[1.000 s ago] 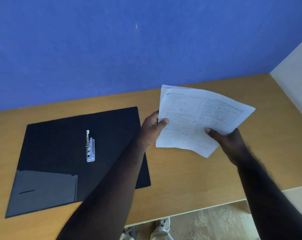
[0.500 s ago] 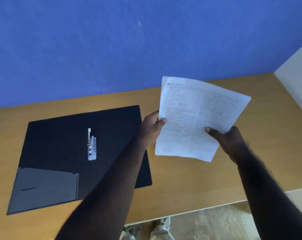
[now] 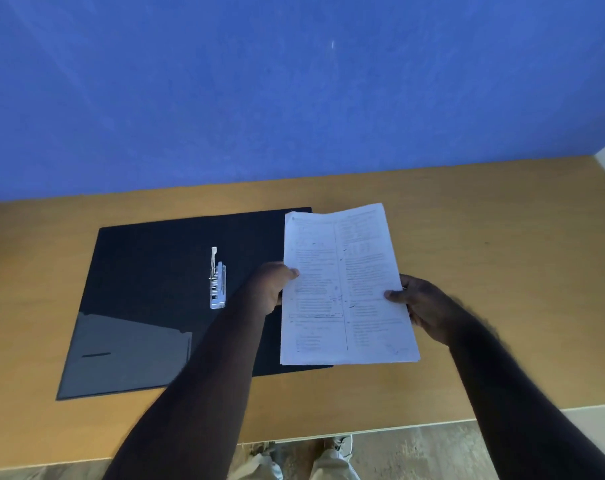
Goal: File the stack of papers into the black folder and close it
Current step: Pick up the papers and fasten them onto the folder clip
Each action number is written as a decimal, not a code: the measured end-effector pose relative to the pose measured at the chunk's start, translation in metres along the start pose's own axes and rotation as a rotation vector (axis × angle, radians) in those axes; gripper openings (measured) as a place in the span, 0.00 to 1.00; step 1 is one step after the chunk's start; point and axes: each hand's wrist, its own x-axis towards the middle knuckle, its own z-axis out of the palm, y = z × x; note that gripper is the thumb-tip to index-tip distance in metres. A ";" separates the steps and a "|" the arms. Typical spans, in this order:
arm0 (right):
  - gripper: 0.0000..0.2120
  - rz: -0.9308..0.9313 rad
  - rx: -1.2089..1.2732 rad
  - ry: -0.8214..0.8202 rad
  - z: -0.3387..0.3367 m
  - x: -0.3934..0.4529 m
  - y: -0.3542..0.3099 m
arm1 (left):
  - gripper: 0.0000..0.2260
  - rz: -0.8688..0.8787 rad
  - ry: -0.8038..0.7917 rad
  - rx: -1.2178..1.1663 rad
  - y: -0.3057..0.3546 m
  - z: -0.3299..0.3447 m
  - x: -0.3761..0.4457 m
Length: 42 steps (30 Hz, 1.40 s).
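Stack of papers (image 3: 346, 289): printed sheets in two columns, held upright-facing toward the camera, long side running away from the person. It is carried between both hands above the worktop (image 3: 484, 237); its left edge overlaps the right margin of the black folder (image 3: 148, 271) in the view. Whether the lower edge touches the worktop cannot be told.

Left hand (image 3: 268, 289): closed on the left edge of the stack at mid-height, thumb on the printed face, remaining fingers hidden behind the sheets.

Right hand (image 3: 422, 306): closed on the right edge of the stack, slightly nearer the person than the left hand, thumb pressed on the printed face, fingers wrapped behind.

Black folder: lies open and flat on the worktop, directly left of the left hand and passing under that forearm. A metal clip mechanism (image 3: 218, 282) sits on its inner face, just left of the left hand, with its lever raised at the far end. A glossy inner pocket (image 3: 127, 355) occupies the folder's near-left corner, well left of both hands.

Surroundings: the worktop is light wood, bare to the right of the right hand. A blue wall (image 3: 294, 81) stands beyond both hands. Below the near worktop edge, between the forearms, light trouser legs and shoes (image 3: 342, 445) show on the floor.
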 end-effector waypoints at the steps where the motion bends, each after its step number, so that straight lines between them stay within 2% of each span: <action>1: 0.14 0.018 -0.012 0.015 0.008 0.004 0.003 | 0.09 -0.016 0.004 -0.004 -0.004 -0.007 0.001; 4: 0.14 0.055 -0.021 0.042 0.028 0.014 0.007 | 0.08 0.005 0.045 0.039 -0.010 -0.028 0.000; 7: 0.14 0.055 -0.008 0.083 0.048 0.020 0.008 | 0.07 0.115 0.101 0.192 -0.008 -0.053 -0.002; 10: 0.13 0.051 -0.013 0.133 0.068 0.027 0.008 | 0.13 0.205 0.240 0.231 -0.005 -0.088 0.000; 13: 0.13 0.050 -0.041 0.169 0.088 0.036 0.007 | 0.16 0.239 0.404 0.243 -0.010 -0.126 0.009; 15: 0.12 0.045 -0.068 0.184 0.101 0.042 0.007 | 0.18 0.233 0.457 0.280 -0.018 -0.146 0.017; 22: 0.14 0.055 -0.082 0.223 0.127 0.060 0.007 | 0.23 0.162 0.428 0.306 -0.037 -0.164 0.031; 37: 0.14 0.083 -0.137 0.203 0.136 0.079 0.006 | 0.17 0.251 0.403 0.383 -0.032 -0.160 0.060; 42: 0.14 0.075 -0.129 0.172 0.139 0.081 0.007 | 0.15 0.249 0.410 0.324 -0.035 -0.162 0.065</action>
